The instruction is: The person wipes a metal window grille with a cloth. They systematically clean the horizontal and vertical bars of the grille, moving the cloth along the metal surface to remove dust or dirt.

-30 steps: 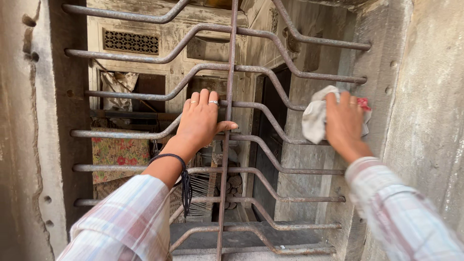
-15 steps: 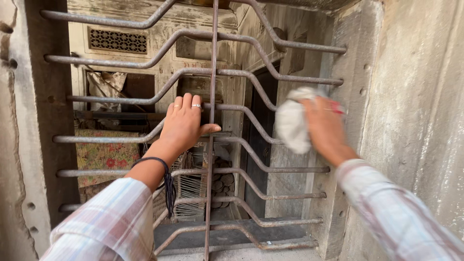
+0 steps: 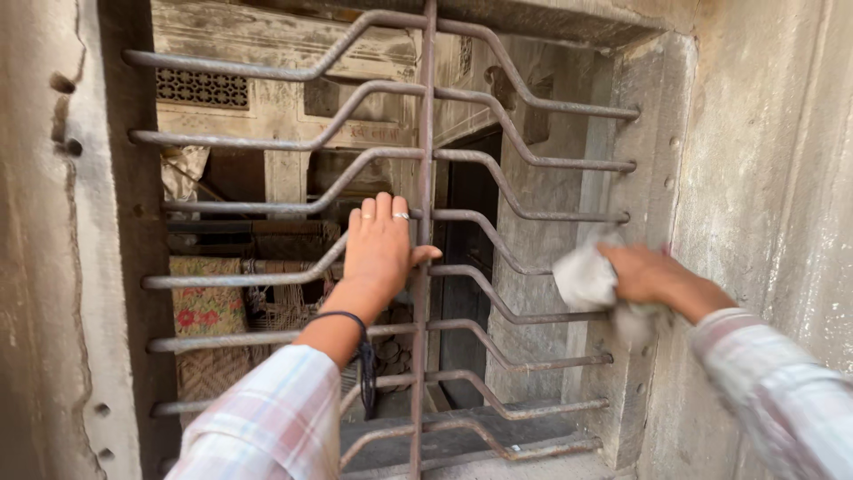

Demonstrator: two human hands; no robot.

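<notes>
The left hand point(image 3: 380, 252) lies flat, fingers together, against the window grille point(image 3: 426, 116), while the right hand point(image 3: 647, 274) fingers pinch a pale cloth point(image 3: 585, 280) beside the bars, best wiped in firm strokes along each bar.

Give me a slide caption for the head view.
Left hand braced on the window grille; right hand presses a white cloth against its right-side bars.

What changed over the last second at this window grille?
The right hand carried the cloth down the grille's right side, from the upper bars to a lower bar by the wall. It kept hold of the cloth. The left hand stayed flat on the bars near the centre rod.
</notes>
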